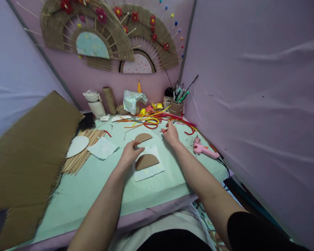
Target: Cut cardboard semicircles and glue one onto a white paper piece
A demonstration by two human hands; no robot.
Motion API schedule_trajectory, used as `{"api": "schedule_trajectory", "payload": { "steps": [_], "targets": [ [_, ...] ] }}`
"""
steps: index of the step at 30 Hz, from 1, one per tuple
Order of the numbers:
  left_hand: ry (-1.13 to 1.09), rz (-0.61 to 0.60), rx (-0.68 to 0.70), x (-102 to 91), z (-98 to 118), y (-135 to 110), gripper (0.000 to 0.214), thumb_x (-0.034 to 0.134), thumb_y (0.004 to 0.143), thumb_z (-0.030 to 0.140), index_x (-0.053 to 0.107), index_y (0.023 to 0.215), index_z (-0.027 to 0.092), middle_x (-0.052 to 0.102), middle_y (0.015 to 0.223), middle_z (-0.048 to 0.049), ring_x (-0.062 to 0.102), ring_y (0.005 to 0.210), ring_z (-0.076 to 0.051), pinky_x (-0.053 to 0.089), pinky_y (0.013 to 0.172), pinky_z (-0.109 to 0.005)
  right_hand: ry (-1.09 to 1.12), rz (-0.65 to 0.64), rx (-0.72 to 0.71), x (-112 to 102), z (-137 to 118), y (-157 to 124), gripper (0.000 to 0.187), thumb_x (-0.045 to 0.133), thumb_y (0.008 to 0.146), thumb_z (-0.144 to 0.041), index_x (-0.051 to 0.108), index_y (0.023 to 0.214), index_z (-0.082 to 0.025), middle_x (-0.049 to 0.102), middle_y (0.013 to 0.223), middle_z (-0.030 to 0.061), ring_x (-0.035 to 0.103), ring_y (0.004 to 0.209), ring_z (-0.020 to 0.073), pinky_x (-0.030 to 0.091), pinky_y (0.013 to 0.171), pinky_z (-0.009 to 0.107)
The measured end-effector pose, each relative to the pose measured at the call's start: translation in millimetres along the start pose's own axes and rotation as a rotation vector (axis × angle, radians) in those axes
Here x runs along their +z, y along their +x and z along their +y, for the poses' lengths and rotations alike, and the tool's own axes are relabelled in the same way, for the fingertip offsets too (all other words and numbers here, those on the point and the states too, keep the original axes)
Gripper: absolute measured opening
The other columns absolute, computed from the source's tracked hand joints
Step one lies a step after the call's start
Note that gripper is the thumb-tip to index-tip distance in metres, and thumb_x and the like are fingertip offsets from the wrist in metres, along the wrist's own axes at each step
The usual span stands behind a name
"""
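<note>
My left hand (130, 153) lies with fingers stretched flat on the edge of a white patterned paper square (149, 170), beside a brown cardboard half-disc (146, 161) that rests on it. A second brown half-disc (143, 137) lies just beyond. My right hand (170, 134) is closed on a thin pen-like tool (166, 129), its tip near the second half-disc.
A pile of red and yellow cords (157, 120) lies at the back. A pink glue gun (202, 148) is at the right edge. A bundle of thin sticks (80, 153), a white half-disc (77, 145) and a paper piece (102, 148) lie left, a large cardboard sheet (28, 157) leaning there.
</note>
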State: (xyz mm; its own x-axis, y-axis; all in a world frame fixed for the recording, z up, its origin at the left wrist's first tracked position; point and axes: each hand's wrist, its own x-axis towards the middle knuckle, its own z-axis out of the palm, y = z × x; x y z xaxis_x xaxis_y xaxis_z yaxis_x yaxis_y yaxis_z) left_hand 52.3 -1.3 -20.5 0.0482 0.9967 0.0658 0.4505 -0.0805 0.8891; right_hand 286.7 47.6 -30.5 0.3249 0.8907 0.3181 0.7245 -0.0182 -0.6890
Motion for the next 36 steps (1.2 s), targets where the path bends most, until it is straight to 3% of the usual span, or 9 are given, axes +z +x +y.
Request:
{"api": "schedule_trajectory", "payload": {
  "steps": [4,9,16,20,24,30,36],
  "targets": [
    [0.255,-0.019,0.076,-4.6,-7,-1,0.033,0.072,0.068,0.037,0.066,0.096,0.02,0.066,0.104,-0.012,0.061,0.103,-0.03,0.044,0.096,-0.046,-0.145,-0.021,0.01,-7,2,0,0.015,0.051,0.088,-0.014,0.055,0.101,-0.019,0.063,0.091,0.0123,0.056,0.092,0.0276,0.038,0.08,0.038],
    [0.499,-0.048,0.101,-10.1,-7,-2,0.04,0.07,0.073,0.04,0.065,0.105,0.017,0.064,0.106,-0.0136,0.061,0.105,-0.031,0.045,0.095,-0.045,-0.244,-0.149,0.027,-5,6,-1,0.033,0.052,0.083,-0.007,0.063,0.111,-0.02,0.063,0.104,0.0165,0.056,0.099,0.0301,0.038,0.083,0.04],
    [0.643,-0.102,0.061,-12.9,1,-4,0.049,0.071,0.075,0.041,0.062,0.116,0.015,0.062,0.114,-0.0143,0.056,0.112,-0.03,0.043,0.097,-0.039,-0.272,-0.173,0.067,-4,3,-4,0.055,0.038,0.091,-0.009,0.048,0.142,-0.028,0.052,0.122,0.0174,0.052,0.111,0.0329,0.038,0.091,0.045],
    [0.628,-0.132,0.051,-15.4,1,-2,0.049,0.071,0.076,0.043,0.061,0.115,0.014,0.064,0.112,-0.0138,0.058,0.107,-0.029,0.044,0.091,-0.037,-0.239,-0.126,0.029,-7,-3,-4,0.059,0.039,0.089,-0.006,0.043,0.145,-0.022,0.048,0.128,0.0197,0.047,0.117,0.0346,0.037,0.094,0.047],
    [0.624,-0.152,0.033,-17.8,1,0,0.046,0.072,0.075,0.04,0.061,0.112,0.013,0.066,0.109,-0.0126,0.06,0.102,-0.027,0.044,0.085,-0.034,-0.138,-0.206,-0.151,-6,-14,-6,0.044,0.041,0.086,-0.005,0.058,0.126,-0.011,0.059,0.117,0.0167,0.053,0.109,0.0261,0.039,0.094,0.037],
    [0.684,-0.209,-0.022,-19.3,5,-3,0.039,0.069,0.076,0.041,0.061,0.106,0.017,0.069,0.103,-0.0107,0.062,0.095,-0.027,0.043,0.076,-0.033,0.01,-0.479,-0.453,3,-31,-26,0.01,0.061,0.085,-0.02,0.069,0.09,-0.016,0.068,0.086,0.0035,0.057,0.078,0.015,0.04,0.072,0.025],
    [0.715,-0.258,0.022,-17.2,8,-3,0.02,0.063,0.078,0.034,0.065,0.091,0.019,0.069,0.099,-0.0111,0.062,0.096,-0.027,0.043,0.078,-0.033,0.042,-0.594,-0.555,7,-34,-32,0.024,0.075,0.079,-0.039,0.07,0.086,-0.017,0.068,0.083,0.0029,0.056,0.08,0.0162,0.037,0.072,0.026]
  ]
}}
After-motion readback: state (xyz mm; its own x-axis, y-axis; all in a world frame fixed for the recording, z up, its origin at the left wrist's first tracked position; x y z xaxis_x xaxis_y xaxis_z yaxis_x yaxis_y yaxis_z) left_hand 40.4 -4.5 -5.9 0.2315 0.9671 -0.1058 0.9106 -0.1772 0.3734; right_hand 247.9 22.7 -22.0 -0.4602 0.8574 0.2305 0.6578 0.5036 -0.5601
